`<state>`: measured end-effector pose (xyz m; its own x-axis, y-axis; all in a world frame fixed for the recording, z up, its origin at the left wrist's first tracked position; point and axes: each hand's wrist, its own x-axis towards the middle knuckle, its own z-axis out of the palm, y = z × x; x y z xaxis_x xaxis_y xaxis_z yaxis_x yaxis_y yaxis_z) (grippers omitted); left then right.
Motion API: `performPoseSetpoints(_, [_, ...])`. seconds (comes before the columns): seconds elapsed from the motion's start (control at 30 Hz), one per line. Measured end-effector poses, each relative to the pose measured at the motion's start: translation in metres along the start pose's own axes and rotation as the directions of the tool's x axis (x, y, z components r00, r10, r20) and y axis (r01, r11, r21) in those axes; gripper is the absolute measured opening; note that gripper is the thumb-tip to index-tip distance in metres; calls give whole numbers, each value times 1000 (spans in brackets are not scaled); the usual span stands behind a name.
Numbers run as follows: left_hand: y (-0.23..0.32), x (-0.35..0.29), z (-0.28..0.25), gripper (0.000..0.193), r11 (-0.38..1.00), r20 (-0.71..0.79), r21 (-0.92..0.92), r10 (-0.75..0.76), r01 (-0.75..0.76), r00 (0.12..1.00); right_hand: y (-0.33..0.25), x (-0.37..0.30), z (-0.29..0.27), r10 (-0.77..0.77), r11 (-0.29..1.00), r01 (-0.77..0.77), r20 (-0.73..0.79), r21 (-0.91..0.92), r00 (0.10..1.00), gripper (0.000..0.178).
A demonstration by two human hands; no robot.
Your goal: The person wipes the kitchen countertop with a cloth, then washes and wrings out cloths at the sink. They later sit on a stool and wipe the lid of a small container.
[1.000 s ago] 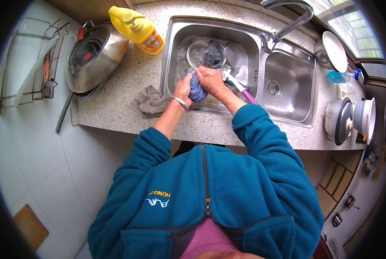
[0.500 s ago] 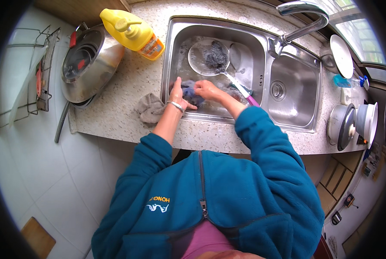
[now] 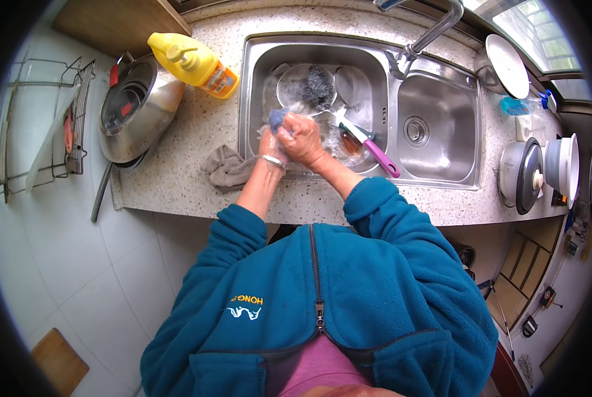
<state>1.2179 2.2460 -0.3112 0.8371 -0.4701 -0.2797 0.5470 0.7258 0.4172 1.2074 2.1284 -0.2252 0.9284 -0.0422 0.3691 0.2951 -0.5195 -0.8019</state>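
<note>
Above the near left part of the large sink basin (image 3: 247, 109), my two hands are pressed together around a wet blue cloth (image 3: 278, 119). My right hand (image 3: 300, 139) is closed in a fist on it. My left hand (image 3: 268, 141), below a silvery bracelet, closes on the cloth from the left; its fingers are partly hidden. Behind them, in soapy water, lies a round pan or strainer (image 3: 288, 94) with a dark scouring pad (image 3: 318, 87) in it. A knife with a pink handle (image 3: 382, 159) rests across the basin's near right side.
A yellow pump bottle (image 3: 193, 65) and a large metal pan (image 3: 157, 109) stand left. A grey rag (image 3: 226, 167) lies on the counter by the sink. The faucet (image 3: 435, 30) rises behind the smaller basin (image 3: 442, 155). Pots (image 3: 518, 175) and a white plate (image 3: 506, 66) are at right.
My hands have come together and lifted the blue cloth from the basin's bottom. My right hand has moved left, against my left hand. The knife's pink handle shows more fully.
</note>
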Motion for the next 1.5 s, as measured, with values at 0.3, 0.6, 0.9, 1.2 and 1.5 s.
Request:
performPoseSetpoints(0.3, [23, -24, 26, 41, 941, -568, 292, 28, 170, 823, 105, -11, -7, 157, 954, 36, 602, -296, 783, 19])
performPoseSetpoints(0.6, [18, -5, -7, 101, 914, -750, 80, -208, 399, 628, 117, -32, 41, 485, 873, -247, 699, -420, 526, 21])
performPoseSetpoints(0.9, [1, -2, -12, 30, 979, -318, 178, -36, 97, 948, -36, -30, -23, 70, 952, -173, 367, 254, 928, 18])
performPoseSetpoints(1.2, [-11, 9, 16, 19, 998, -355, 53, -24, 46, 935, 13, 7, -10, 46, 988, -52, -39, -146, 998, 15])
performPoseSetpoints(1.5, [42, -28, 45, 75, 789, -608, 526, 88, 317, 789, 117, -29, 1, 130, 899, 142, 561, -415, 817, 10])
